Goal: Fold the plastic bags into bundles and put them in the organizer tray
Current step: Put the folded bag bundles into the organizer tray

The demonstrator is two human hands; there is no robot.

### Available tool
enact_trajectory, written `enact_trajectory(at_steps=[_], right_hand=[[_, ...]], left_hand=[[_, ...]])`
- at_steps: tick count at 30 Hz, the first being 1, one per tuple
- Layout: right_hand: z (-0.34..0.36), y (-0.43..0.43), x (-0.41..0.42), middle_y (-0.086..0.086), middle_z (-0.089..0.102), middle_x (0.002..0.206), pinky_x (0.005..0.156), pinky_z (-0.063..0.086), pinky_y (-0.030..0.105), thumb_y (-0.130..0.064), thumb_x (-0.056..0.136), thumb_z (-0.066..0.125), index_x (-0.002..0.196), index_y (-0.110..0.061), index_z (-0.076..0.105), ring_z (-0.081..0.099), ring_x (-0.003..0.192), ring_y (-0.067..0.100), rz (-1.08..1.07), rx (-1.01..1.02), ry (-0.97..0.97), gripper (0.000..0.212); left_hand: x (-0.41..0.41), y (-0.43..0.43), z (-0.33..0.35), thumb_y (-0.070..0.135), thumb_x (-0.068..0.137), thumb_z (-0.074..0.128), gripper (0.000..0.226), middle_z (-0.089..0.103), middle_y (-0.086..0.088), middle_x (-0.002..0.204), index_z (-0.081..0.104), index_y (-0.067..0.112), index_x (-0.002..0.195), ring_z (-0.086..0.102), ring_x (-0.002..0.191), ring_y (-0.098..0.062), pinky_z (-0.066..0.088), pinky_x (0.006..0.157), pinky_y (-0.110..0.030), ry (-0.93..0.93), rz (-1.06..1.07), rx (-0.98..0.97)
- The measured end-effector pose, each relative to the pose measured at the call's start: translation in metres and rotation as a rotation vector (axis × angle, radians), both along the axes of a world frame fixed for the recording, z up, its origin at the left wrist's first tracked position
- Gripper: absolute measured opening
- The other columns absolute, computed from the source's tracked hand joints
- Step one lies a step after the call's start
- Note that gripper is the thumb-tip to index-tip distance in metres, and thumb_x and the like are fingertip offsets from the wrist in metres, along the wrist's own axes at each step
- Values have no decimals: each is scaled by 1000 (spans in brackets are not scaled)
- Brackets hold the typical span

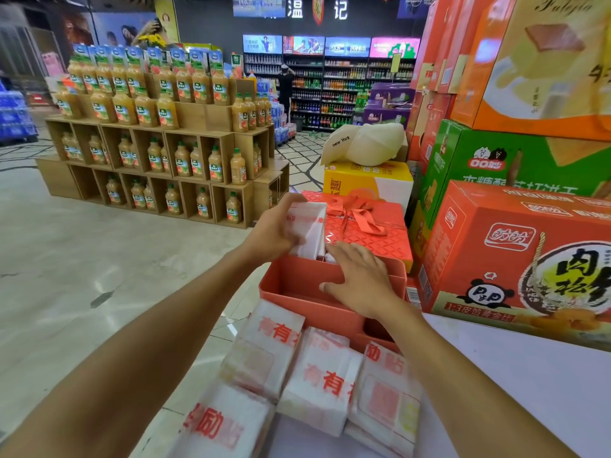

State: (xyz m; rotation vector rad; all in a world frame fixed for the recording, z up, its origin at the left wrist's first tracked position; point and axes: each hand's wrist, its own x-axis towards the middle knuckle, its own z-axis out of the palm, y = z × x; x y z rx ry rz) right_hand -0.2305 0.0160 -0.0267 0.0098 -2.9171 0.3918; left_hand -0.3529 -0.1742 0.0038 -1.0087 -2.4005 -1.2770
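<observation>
Coral-orange plastic organizer tray (297, 285) sits at the left edge of the white bench (529, 391). Its near wall is partly hidden by bags and the right forearm. Left hand (274, 234) grips a folded bag bundle (309, 226), white with red print, held upright with its lower end down in the tray's far compartment. Blur smears the fingers, so how they wrap it is hard to read. Right hand (360, 280) is released, fingers straight and spread, palm down over the tray's middle. Its fingertips reach the far compartment, touching or just above a second white bundle (330, 258) that barely shows there, probably another folded bag. The nearest compartment shows only as a dark corner beside the right wrist.

Flat white plastic bags (320, 381) with red characters lie in overlapping stacks just in front of the tray. The lowest ones are cut off by the frame's bottom edge, and one stack overhangs the bench edge on the left.

Behind the tray, touching or just beside it, is a red gift box (370, 239) with a ribbon bow. To the right is an orange carton (496, 259) with panda print and a green carton (489, 160) above it, both cropped. A cream cap (363, 143) reading "new York" lies on a yellow box (367, 183). Across the floor, juice bottles (165, 120) stand on wooden crate shelving. The distant shelves are too small to read.
</observation>
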Motion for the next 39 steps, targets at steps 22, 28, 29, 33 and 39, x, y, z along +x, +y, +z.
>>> enact_trajectory(at_steps=[22, 28, 29, 33, 39], right_hand=[[-1, -1, -1, -11, 16, 167, 121, 8, 48, -57, 95, 56, 154, -46, 31, 5, 155, 19, 8, 19, 20, 65], [0, -1, 1, -10, 17, 167, 121, 10, 49, -58, 93, 57, 157, -44, 18, 7, 154, 19, 7, -4, 26, 76], [0, -1, 2, -10, 17, 167, 121, 10, 48, -58, 93, 57, 157, -45, 17, 6, 154, 20, 10, 1, 22, 76], [1, -1, 3, -11, 16, 167, 121, 8, 48, -60, 93, 55, 156, -49, 19, 5, 154, 19, 18, 1, 13, 73], [1, 0, 3, -6, 16, 168, 120, 7, 50, -62, 94, 53, 151, -56, 24, 3, 154, 22, 51, 7, 2, 64]], left_hand=[[-1, -6, -2, 1, 77, 80, 74, 60, -2, 121, 41, 28, 134, 62, 105, -20, 60, 74, -30, -21, 15, -96], [5, -4, -4, 8, 73, 87, 79, 57, 2, 117, 42, 27, 135, 62, 104, -21, 59, 75, -30, -52, 22, -82], [6, -3, -3, 8, 72, 88, 80, 56, 2, 117, 42, 27, 135, 61, 105, -21, 59, 77, -34, -49, 21, -85], [5, 1, 1, 7, 71, 87, 83, 57, 0, 119, 40, 29, 136, 60, 105, -23, 60, 83, -41, -23, 5, -139], [7, 1, 0, 4, 73, 85, 81, 55, 5, 117, 39, 33, 133, 58, 105, -20, 53, 78, -32, -4, -27, -127]])
